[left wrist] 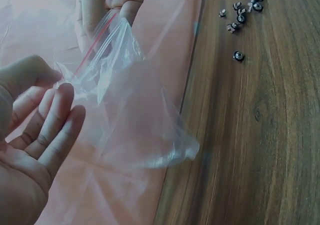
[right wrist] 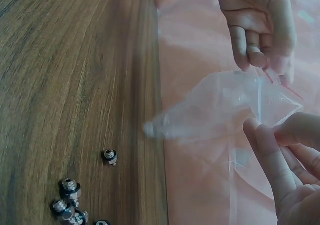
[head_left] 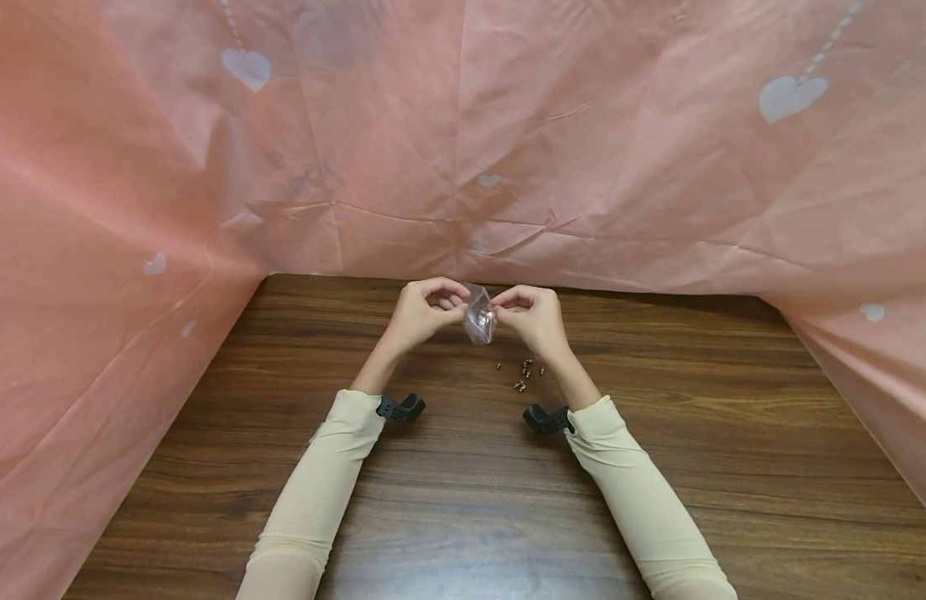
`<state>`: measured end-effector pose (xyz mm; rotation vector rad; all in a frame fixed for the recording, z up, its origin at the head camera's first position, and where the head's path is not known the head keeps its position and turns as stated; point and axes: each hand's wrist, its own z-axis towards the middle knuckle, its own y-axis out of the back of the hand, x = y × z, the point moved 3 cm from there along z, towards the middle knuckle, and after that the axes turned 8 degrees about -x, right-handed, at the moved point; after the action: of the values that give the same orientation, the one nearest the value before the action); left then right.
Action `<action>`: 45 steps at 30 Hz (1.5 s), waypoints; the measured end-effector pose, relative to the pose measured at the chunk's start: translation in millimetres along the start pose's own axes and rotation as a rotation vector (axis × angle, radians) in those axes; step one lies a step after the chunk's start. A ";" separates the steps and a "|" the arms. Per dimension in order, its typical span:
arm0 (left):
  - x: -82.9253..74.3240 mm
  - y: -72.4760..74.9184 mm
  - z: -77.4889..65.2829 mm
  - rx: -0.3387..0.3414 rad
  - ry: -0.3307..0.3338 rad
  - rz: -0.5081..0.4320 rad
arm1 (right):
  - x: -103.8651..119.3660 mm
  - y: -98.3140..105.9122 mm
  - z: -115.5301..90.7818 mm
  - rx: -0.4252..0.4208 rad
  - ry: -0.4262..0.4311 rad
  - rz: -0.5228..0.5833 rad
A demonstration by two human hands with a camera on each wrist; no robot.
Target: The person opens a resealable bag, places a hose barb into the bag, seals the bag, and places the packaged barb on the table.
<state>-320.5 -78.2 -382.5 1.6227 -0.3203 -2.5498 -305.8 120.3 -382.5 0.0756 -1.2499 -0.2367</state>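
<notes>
Two cream, softly wrinkled fabric sleeves [head_left: 305,500] reach in over the table, each ending by a curved, perforated black wrist-piece [head_left: 402,408]; I count two of those as well. Beyond them are two bare hands and one thin, clear plastic bag with a red line along its mouth [left wrist: 142,110]. It is held up between them, near the table's far edge, crinkled and shiny, narrowing to a corner away from the mouth. The left hand [head_left: 421,312] pinches one side of the mouth between thumb and fingers; the right hand [head_left: 538,318] pinches the other.

On the near side of the bag lie small, round, ridged metal pieces with black rings [right wrist: 70,187]. I make out at least eight, most touching in clusters, so I cannot give an exact count; one sits apart, toward the left. Beneath is a single brown wood-grain table [head_left: 447,500], streaked and faintly glossy. Creased peach-pink cloth [head_left: 620,167] rises around it, printed with at least seven white hearts [head_left: 247,70].
</notes>
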 end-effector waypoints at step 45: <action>5.8 -20.4 -8.6 0.183 -0.244 0.433 | -1.0 -7.4 -3.3 0.079 -0.121 0.121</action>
<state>-314.7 -60.6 -395.9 1.1259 -0.8471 -2.4253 -304.0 113.0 -385.8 0.0544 -1.3791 -0.0878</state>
